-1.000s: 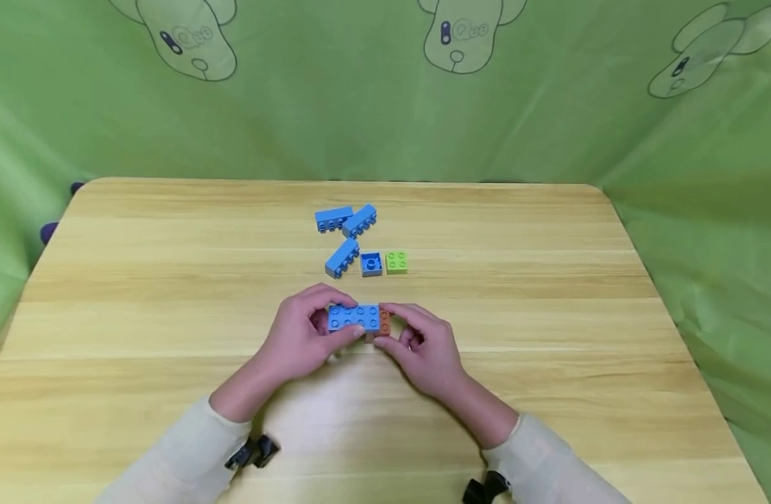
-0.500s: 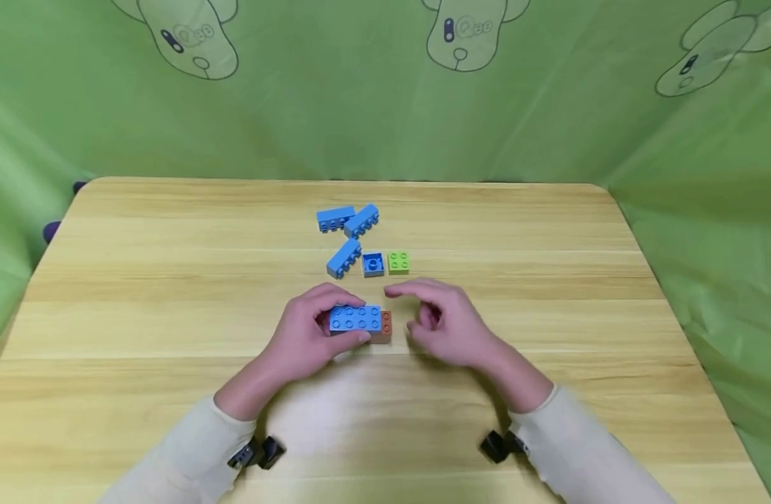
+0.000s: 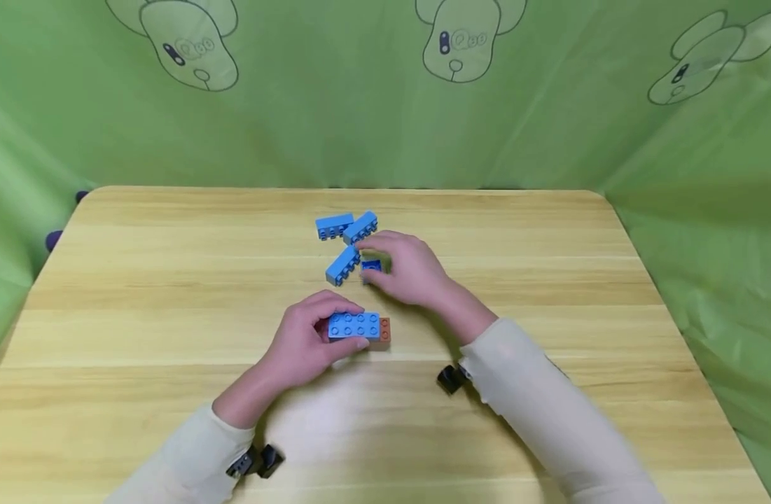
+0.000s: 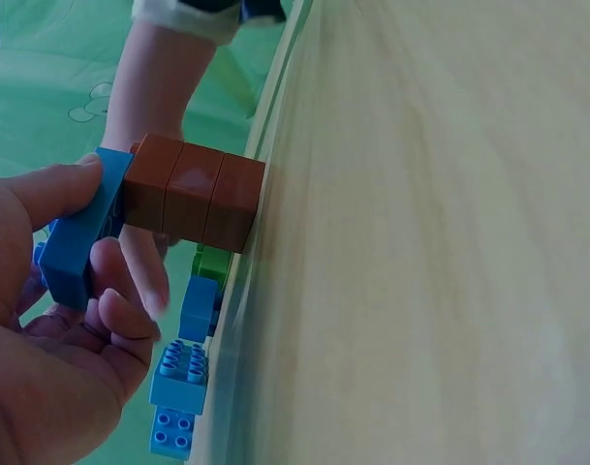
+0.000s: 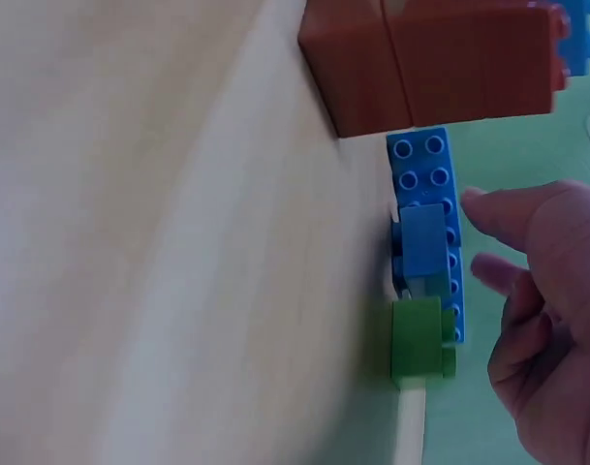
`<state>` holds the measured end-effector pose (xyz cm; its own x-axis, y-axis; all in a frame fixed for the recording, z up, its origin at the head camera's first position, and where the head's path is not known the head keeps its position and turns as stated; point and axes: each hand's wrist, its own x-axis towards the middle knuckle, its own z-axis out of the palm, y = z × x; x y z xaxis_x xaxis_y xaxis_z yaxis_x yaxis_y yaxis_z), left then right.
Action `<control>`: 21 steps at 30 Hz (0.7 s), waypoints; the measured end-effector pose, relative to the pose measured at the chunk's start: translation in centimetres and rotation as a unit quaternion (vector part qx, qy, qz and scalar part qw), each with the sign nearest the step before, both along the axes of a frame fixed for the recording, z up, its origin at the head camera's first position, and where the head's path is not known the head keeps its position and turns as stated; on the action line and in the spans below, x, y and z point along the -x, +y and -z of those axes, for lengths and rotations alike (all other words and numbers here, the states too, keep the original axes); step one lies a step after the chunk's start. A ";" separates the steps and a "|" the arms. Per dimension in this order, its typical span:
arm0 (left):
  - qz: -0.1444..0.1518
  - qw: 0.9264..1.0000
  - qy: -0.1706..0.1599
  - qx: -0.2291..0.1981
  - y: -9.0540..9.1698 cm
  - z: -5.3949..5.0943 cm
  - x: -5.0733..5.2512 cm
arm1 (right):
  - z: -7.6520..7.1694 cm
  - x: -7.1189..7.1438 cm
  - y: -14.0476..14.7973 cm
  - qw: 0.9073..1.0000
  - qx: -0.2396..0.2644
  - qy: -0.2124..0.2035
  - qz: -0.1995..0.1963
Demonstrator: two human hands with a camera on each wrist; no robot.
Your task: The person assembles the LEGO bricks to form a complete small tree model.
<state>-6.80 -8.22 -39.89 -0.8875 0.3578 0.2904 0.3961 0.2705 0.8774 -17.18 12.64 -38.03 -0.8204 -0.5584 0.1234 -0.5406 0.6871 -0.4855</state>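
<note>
My left hand (image 3: 309, 339) pinches a long blue building brick (image 3: 353, 325) between thumb and fingers. In the left wrist view this blue brick (image 4: 81, 232) sits on a stack of brown bricks (image 4: 193, 194), which stands on the table. A brown end with studs shows past its right side in the head view. My right hand (image 3: 410, 269) reaches over a small dark blue brick (image 3: 371, 266), which lies studs down. In the right wrist view its finger and thumb are spread above the small blue brick (image 5: 423, 239), apart from it. The green brick (image 5: 416, 339) is hidden under that hand in the head view.
Several loose bricks lie farther back on the wooden table (image 3: 171, 280). These include long blue bricks (image 3: 343, 265) on their sides, two of them touching: one at the rear left (image 3: 335, 225), another slanted (image 3: 361, 228). A green curtain (image 3: 335, 133) hangs behind.
My right hand has left the brown end of the stack and moved forward to the small blue and green bricks. My left hand keeps hold of the long blue brick in place.
</note>
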 end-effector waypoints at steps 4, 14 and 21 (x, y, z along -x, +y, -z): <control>0.001 1.000 0.003 -0.002 0.0 -0.1 0.0 | 0.0 1.0 -1.4 0.998 -0.065 -0.009 -0.003; 0.003 1.000 0.004 -0.004 0.1 -0.1 -0.2 | 0.4 2.1 -3.0 0.997 -0.077 -0.022 -0.015; 0.002 1.000 0.003 -0.005 0.0 -0.1 -0.2 | 0.8 2.1 -2.9 0.998 -0.047 -0.033 -0.021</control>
<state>-6.65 -8.19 -39.83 -0.8841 0.3583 0.3001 0.4031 0.2597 0.8775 -19.24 9.77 -38.86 -0.8011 -0.5984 0.0157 -0.5383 0.7086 -0.4561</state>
